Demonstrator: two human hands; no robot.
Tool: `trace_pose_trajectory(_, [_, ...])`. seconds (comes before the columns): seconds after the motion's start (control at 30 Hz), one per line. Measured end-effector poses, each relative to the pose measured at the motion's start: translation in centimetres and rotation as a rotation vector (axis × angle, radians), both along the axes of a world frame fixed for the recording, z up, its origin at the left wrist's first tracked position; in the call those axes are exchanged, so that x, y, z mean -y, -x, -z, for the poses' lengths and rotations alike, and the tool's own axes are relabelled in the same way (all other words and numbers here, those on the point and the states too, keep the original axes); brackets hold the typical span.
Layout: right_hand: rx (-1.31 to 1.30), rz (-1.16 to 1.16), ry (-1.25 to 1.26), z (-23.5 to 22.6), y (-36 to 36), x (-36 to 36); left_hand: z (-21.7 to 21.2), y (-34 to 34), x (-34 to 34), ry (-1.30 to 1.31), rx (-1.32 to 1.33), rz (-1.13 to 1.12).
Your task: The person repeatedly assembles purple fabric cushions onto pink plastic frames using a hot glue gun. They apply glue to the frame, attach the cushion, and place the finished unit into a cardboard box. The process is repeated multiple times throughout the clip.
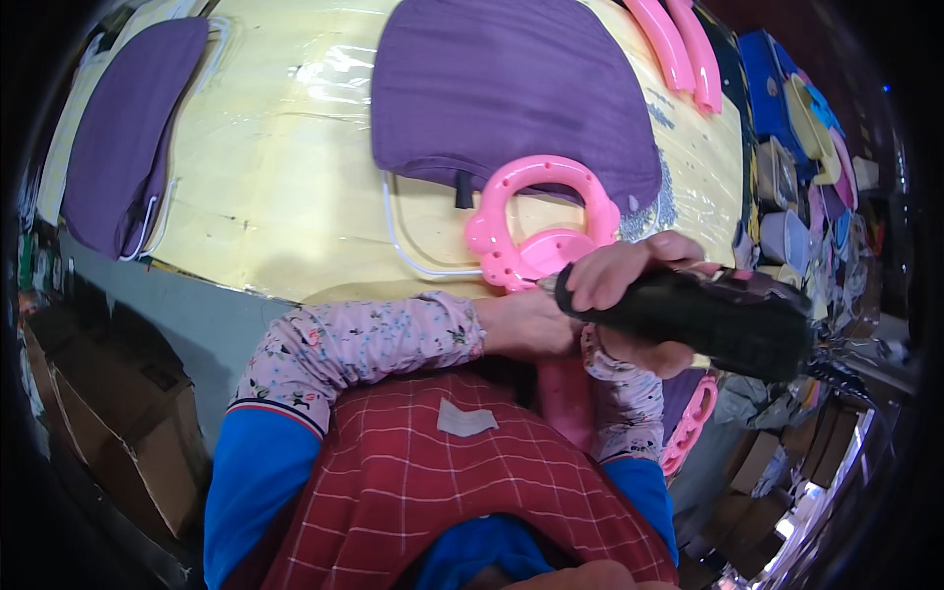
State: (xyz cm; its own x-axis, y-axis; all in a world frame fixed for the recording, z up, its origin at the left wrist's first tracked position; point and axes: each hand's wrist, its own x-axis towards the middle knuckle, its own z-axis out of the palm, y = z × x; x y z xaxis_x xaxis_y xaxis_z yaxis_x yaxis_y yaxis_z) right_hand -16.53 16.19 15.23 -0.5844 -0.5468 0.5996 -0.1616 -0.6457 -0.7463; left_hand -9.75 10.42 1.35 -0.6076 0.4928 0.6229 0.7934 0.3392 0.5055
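My right hand (615, 275) is closed round a dark power screwdriver (723, 320), held slantwise. Its metal tip points at the lower rim of a pink plastic ring frame (595, 197) with round holes. My left hand (546, 326) lies across the pink piece just below the ring, under the tool's front end. Its fingers are hidden there. A thick pink tube (565, 398) runs down from beneath my hands toward my lap. Behind the ring lies a purple padded fabric piece (511, 88) with a white wire frame (398, 231) sticking out at its lower left.
The table (265, 197) has a shiny yellow cover. A second purple piece (133, 128) lies at its left edge. Curved pink tubes (678, 49) lie at the far right. Cardboard boxes (128, 413) stand at lower left. Bins, among them a blue one (772, 93), crowd the right side.
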Motion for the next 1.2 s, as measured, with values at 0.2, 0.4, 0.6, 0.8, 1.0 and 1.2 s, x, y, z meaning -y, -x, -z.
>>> trace_pose_trajectory(0.2, [0.065,-0.004,-0.085,1.1,-1.6,1.8,0.8,-0.5,-0.6,-0.318,0.067,-0.005])
trace_pose_trajectory(0.4, [0.009,-0.031,-0.271,1.1,-2.2,2.3,0.0,-0.7,0.1,-0.477,0.242,0.09])
trace_pose_trajectory(0.6, [0.081,0.041,-0.228,0.9,-1.7,3.0,-0.1,-0.5,0.5,-0.489,0.335,0.143])
trace_pose_trajectory(0.8, [-0.071,0.18,-0.225,1.5,-0.4,2.2,-1.8,-0.8,1.6,-0.453,0.233,0.11])
trace_pose_trajectory(1.0, [0.019,0.005,-0.268,2.1,-0.5,3.5,-2.1,-0.8,-0.3,-0.784,0.52,0.145])
trace_pose_trajectory(1.2, [0.118,-0.134,-0.17,2.4,1.2,3.7,0.2,-1.5,0.4,-0.272,0.247,0.068])
